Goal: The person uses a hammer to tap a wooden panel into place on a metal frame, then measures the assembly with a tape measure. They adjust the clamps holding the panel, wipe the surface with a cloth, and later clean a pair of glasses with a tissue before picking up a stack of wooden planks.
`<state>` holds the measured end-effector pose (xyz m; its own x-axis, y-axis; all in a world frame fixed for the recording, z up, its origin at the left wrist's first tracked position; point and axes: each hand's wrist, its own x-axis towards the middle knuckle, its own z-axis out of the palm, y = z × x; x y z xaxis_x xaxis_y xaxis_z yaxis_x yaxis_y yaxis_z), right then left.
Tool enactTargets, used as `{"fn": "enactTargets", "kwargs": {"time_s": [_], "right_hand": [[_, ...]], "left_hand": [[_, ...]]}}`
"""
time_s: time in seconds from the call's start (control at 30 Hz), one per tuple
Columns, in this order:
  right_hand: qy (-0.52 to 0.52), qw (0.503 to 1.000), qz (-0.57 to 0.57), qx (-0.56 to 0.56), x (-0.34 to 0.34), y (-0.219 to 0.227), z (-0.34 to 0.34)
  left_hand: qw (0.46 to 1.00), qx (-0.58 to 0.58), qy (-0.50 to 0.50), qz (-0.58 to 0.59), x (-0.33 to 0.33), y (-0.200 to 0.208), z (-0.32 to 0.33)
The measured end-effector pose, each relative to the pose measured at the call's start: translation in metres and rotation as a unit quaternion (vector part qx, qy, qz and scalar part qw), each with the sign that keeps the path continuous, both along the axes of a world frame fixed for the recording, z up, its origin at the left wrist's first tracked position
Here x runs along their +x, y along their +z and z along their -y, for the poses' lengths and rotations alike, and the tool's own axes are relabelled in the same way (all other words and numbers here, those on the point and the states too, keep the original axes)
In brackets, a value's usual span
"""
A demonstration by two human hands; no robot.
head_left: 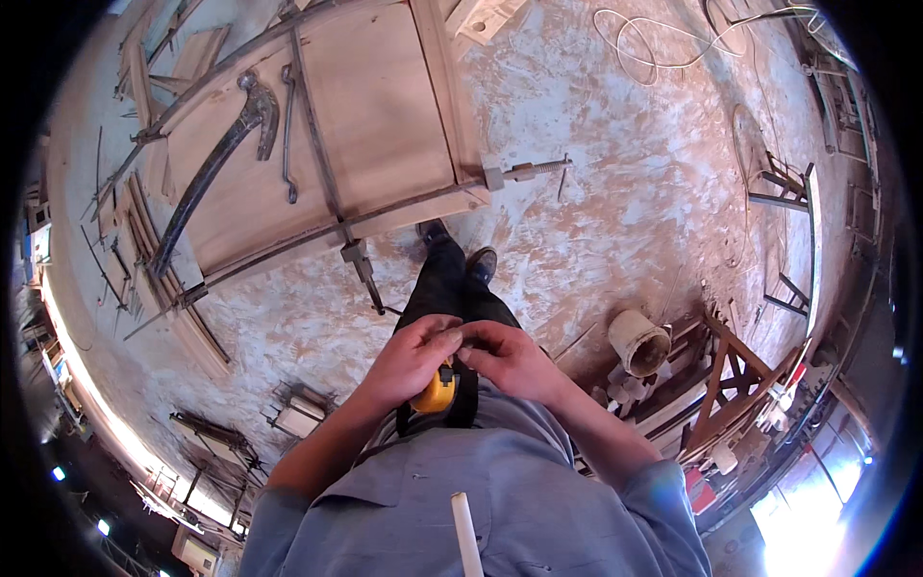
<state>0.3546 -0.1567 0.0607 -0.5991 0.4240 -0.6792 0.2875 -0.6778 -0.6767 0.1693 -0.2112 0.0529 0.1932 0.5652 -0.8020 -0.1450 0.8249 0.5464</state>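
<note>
L hand (415,361) & R hand (505,361) meet at waist height, fingers curled in, thumbs near each other. Can't tell if anything's pinched btwn them; the fingers hide it. Yellow tape measure (437,392) (prob., going by case shape) sits just below the L hand, by a dark strap (465,399); can't tell if the hand grips it or it just hangs there.

Step looks like close two-handed fingertip work. To do it well, IMO: elbows tucked in, one hand steady as anchor, other doing the fine bit w/ thumb & fingertip only. Light pressure, no yanking. Tilt wrists a little so the fingers don't block the view. Keep the strap out from under the fingers, & mind the tape measure so it isn't knocked.

Ahead & left of the hands: wooden panel (375,106) w/ a bar clamp (269,262) along its near edge, plus hammer (207,183) & thin metal rod (287,135) lying on top. Clamp's screw end (524,173) juts out ahead-right, so watch it if stepping fwd. Bucket (630,341) is off to the R, well apart from the hands.
</note>
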Motion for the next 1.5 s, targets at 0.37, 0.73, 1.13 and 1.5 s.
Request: {"fn": "enactTargets", "kwargs": {"time_s": [0.37, 0.73, 1.13, 1.5], "right_hand": [[-0.063, 0.995, -0.06, -0.04, 0.05, 0.019, 0.037], [-0.058, 0.991, -0.122, -0.015, 0.009, 0.04, 0.038], [0.328, 0.926, 0.024, 0.184, -0.054, 0.046, -0.017], [0.424, 0.843, 0.212, 0.254, 0.012, 0.004, -0.074]], "left_hand": [[0.988, 0.077, -0.001, -0.134, 0.061, 0.022, 0.016], [0.977, 0.107, 0.184, 0.012, 0.041, 0.053, 0.021], [0.989, 0.121, 0.038, -0.069, -0.035, 0.017, 0.051], [0.918, 0.046, 0.381, -0.104, -0.129, 0.008, 0.077]]}}
